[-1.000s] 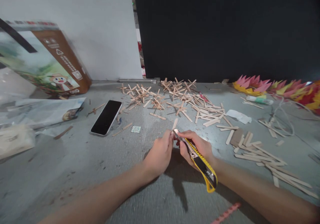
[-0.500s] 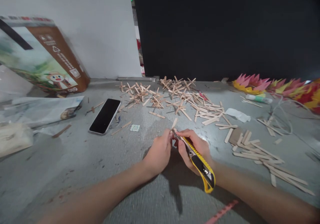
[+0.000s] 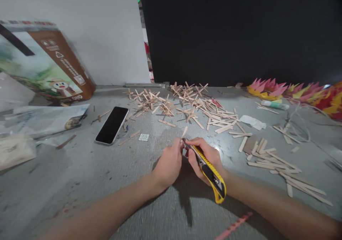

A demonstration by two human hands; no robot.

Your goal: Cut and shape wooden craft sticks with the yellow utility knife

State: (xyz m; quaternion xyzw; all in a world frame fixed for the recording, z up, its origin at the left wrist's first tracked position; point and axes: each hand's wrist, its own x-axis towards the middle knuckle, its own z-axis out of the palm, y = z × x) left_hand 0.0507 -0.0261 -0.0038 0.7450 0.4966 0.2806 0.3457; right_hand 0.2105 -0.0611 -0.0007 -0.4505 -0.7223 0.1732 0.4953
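Observation:
A yellow and black utility knife (image 3: 210, 168) lies in my right hand (image 3: 204, 158), its metal tip pointing up and left toward my left fingers. My left hand (image 3: 169, 163) is closed on a small wooden stick (image 3: 185, 131), whose upper end sticks out above the fingertips. Both hands nearly touch, and the knife's tip is at the stick; the exact contact is hidden by the fingers. Beyond them lies a heap of crossed sticks (image 3: 167, 106), with loose flat sticks (image 3: 220, 118) to its right.
At the left are a black phone (image 3: 112, 125), a brown printed bag (image 3: 65, 63) and plastic packaging (image 3: 50, 118). More sticks (image 3: 285, 172), a glue stick (image 3: 275, 105), cables and paper flowers (image 3: 269, 89) lie at the right. A pink strip (image 3: 235, 225) is near the front.
The knife's handle end has shifted slightly left and up with my right hand. Both hands keep their hold, and the camera view has moved a little.

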